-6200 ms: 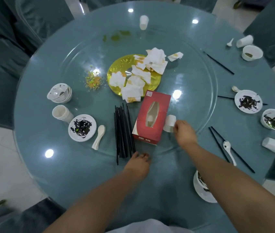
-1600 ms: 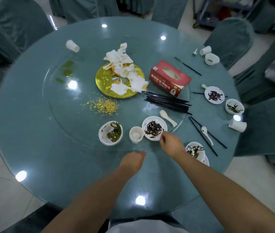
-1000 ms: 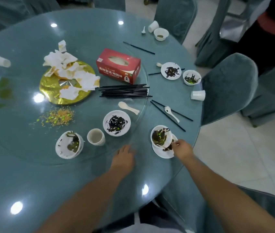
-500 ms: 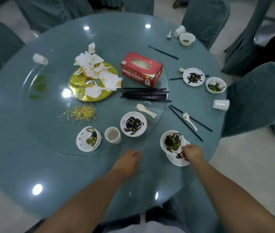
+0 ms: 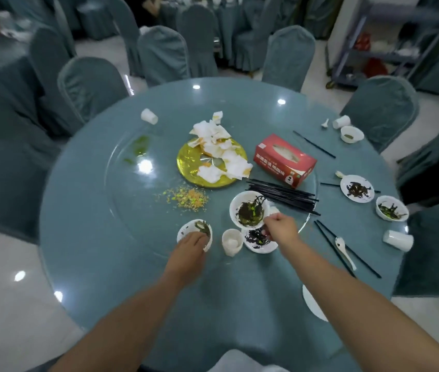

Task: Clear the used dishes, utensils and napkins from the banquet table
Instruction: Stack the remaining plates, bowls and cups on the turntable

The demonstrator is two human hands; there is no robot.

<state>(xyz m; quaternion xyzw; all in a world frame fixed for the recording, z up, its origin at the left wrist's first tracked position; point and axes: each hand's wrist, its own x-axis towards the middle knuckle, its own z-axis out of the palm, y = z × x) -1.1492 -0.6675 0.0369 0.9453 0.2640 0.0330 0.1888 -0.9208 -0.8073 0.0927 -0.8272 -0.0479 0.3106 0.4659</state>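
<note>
My right hand (image 5: 280, 227) pinches the rim of a white bowl (image 5: 249, 209) of dark green leftovers, held tilted above a small white plate (image 5: 259, 241) with dark scraps on the glass turntable (image 5: 132, 210). My left hand (image 5: 190, 244) rests on the near edge of another dirty white bowl (image 5: 194, 230). A small white cup (image 5: 232, 241) stands between the two. Black chopsticks (image 5: 282, 196) lie bundled behind the held bowl. Used napkins (image 5: 221, 149) cover a gold plate (image 5: 194, 170).
A red tissue box (image 5: 284, 161) sits on the turntable. To the right lie loose chopsticks and a white spoon (image 5: 345, 251), a dirty plate (image 5: 357, 188), a bowl (image 5: 392, 211) and a tipped cup (image 5: 398, 240). A bare white plate (image 5: 312, 304) is near the table edge. Covered chairs ring the table.
My right hand lifted the bowl off its plate at the table edge and carried it left over the turntable. My left hand moved forward onto the left bowl. The view tilted up.
</note>
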